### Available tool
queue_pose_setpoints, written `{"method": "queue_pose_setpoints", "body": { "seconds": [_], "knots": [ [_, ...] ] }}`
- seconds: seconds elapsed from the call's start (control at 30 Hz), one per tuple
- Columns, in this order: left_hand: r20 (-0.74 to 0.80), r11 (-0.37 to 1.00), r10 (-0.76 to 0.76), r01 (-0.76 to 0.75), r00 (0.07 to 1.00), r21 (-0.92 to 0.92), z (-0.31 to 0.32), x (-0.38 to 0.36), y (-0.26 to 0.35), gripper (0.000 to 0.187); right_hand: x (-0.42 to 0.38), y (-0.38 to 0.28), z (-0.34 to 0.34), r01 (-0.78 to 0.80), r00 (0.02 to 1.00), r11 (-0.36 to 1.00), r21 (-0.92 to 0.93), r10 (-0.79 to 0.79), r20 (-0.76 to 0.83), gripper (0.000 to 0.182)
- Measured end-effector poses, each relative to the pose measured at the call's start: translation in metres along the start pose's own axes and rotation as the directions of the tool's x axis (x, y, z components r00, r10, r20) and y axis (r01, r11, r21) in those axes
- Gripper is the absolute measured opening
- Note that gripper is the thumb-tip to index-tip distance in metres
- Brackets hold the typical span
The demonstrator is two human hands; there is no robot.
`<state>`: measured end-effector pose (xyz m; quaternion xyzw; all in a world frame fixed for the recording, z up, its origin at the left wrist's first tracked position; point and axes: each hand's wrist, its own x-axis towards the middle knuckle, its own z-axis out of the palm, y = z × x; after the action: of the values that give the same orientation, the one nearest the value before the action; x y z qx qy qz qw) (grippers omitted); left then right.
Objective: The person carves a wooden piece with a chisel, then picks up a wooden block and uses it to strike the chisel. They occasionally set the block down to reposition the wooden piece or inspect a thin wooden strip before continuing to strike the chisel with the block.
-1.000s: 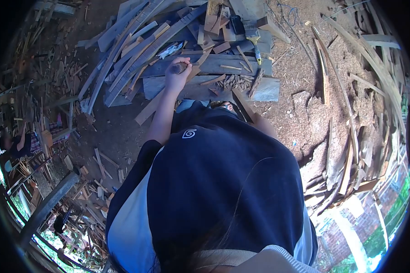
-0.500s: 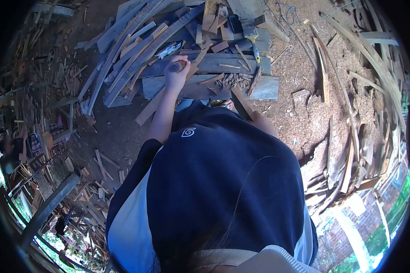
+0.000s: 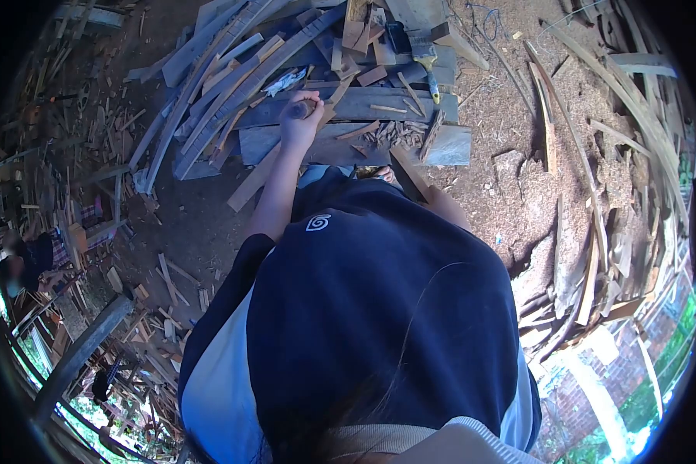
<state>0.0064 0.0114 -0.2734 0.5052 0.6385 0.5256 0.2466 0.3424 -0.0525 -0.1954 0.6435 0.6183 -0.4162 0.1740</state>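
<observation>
My left hand (image 3: 305, 116) is closed in a fist around a dark brown, round-ended wooden handle (image 3: 298, 110), seen nearly end-on above the boards. The rest of that tool is hidden by the fist. Low on the right, my right hand (image 3: 436, 199) is closed on the near end of a flat, dark brown strip (image 3: 411, 175) that slants up and left toward the board's front edge; I cannot tell whether it is wood or a blade. Small wood chips (image 3: 394, 138) lie heaped on the board (image 3: 448, 145) between my hands. A paintbrush (image 3: 433, 81) lies farther back.
Long curved planks (image 3: 267, 66) are stacked at the back left. Wood offcuts (image 3: 373, 75) and a black object (image 3: 397, 37) lie behind the chips. Sawdust covers the ground (image 3: 491, 116) on the right, beside bent timber strips (image 3: 578, 155). Another person (image 3: 27, 259) is at far left.
The whole view has shifted slightly. Both hands keep their grips in nearly the same places. At far left the other person has shifted position a little.
</observation>
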Motion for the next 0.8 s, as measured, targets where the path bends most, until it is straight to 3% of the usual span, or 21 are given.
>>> {"method": "queue_pose_setpoints", "body": {
  "seconds": [0.4,0.57,0.67,0.73,0.8],
  "knots": [
    [-0.070,1.000,0.024,-0.025,0.997,-0.008,0.011,0.000,-0.002,0.015,-0.005,-0.003,-0.001,-0.018,1.000,1.000,-0.004,0.018,-0.012,0.039],
    [0.009,0.999,0.006,-0.007,1.000,0.036,0.017,0.004,0.004,0.016,-0.005,-0.016,-0.011,-0.043,0.999,0.998,-0.039,0.043,-0.002,0.039],
    [0.056,1.000,-0.008,0.007,0.998,0.029,0.022,0.006,0.005,0.018,0.008,-0.013,-0.007,0.032,0.999,0.997,0.072,-0.030,-0.028,0.039],
    [0.051,0.997,0.044,-0.047,0.998,0.059,0.024,0.006,0.005,0.018,0.018,-0.023,-0.012,0.217,0.969,0.964,0.156,-0.193,-0.156,0.042],
    [0.059,0.999,0.014,-0.016,0.998,0.037,0.023,0.006,0.005,0.017,0.008,-0.051,-0.036,0.287,0.942,0.940,0.185,-0.242,-0.234,0.042]
  ]
}}
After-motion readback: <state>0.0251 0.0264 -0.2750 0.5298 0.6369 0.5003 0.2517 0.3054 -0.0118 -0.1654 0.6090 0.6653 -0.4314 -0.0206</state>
